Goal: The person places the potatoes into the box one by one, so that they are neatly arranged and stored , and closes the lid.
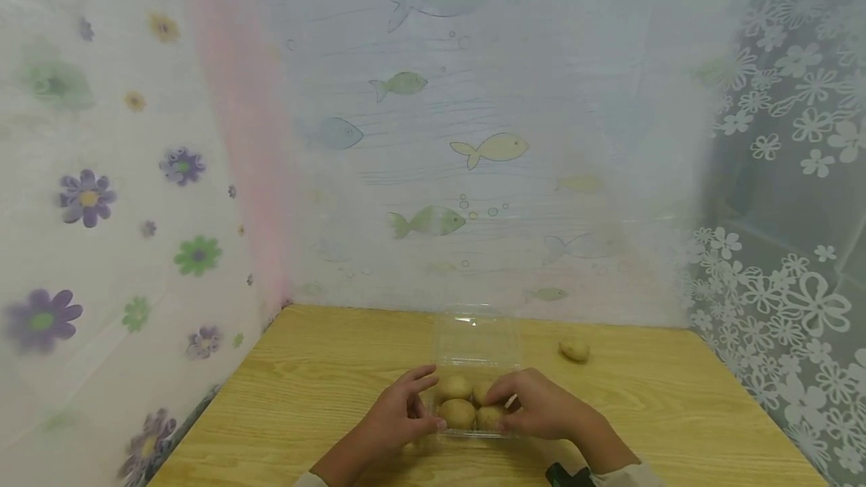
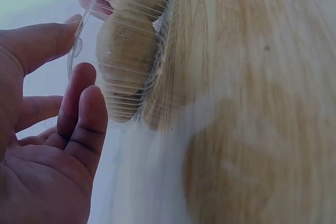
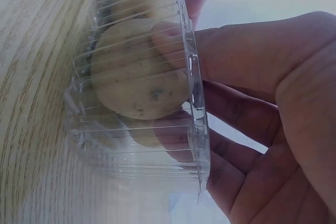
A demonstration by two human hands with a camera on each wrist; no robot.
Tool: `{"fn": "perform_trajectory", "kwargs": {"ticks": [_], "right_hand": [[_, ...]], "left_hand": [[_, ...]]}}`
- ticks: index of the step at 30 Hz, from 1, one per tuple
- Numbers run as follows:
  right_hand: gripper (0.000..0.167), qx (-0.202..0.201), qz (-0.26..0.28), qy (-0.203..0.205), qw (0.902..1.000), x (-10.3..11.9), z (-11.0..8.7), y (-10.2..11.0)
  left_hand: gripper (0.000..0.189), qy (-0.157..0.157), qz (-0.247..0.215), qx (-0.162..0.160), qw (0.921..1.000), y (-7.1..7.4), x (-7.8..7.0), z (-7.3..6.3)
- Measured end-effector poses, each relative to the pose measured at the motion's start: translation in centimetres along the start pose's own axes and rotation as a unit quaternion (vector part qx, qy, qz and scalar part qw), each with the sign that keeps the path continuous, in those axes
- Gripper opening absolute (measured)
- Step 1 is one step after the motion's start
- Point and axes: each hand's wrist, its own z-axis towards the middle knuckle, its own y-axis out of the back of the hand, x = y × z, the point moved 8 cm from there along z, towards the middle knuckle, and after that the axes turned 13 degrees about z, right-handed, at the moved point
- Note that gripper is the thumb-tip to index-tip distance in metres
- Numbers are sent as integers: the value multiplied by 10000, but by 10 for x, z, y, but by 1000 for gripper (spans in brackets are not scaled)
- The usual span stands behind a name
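A clear plastic clamshell box [image 1: 473, 434] stands near the table's front with its lid [image 1: 476, 340] raised at the back. Several potatoes lie inside in two rows, among them the front left potato [image 1: 457, 414]. My right hand [image 1: 541, 406] reaches in over the right rim and holds the front right potato [image 3: 137, 74], thumb on its near side and fingers behind it. At the left side is my left hand [image 1: 399, 410], its thumb touching the box rim [image 2: 77, 45] and its other fingers loosely bent beside the wall, holding nothing.
One more potato [image 1: 574, 349] lies on the wooden table [image 1: 325, 367], back right of the box. A dark object [image 1: 567, 476] shows at the right wrist, by the sleeve. Printed curtains [image 1: 419, 171] hang behind the table and along both sides.
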Motion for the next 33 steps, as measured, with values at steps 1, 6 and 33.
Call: {"fn": "perform_trajectory", "kwargs": {"ticks": [1,6,33], "right_hand": [[27,-9,20,-15,10000,0,0,0],[27,-45,13,-28,10000,0,0,1],[20,-175,-418,104,9989,6,-1,7]], "left_hand": [[80,8,1,2,10000,0,0,0],[80,13,-1,5,10000,0,-1,0],[78,67,-183,85,9998,-1,4,0]]}}
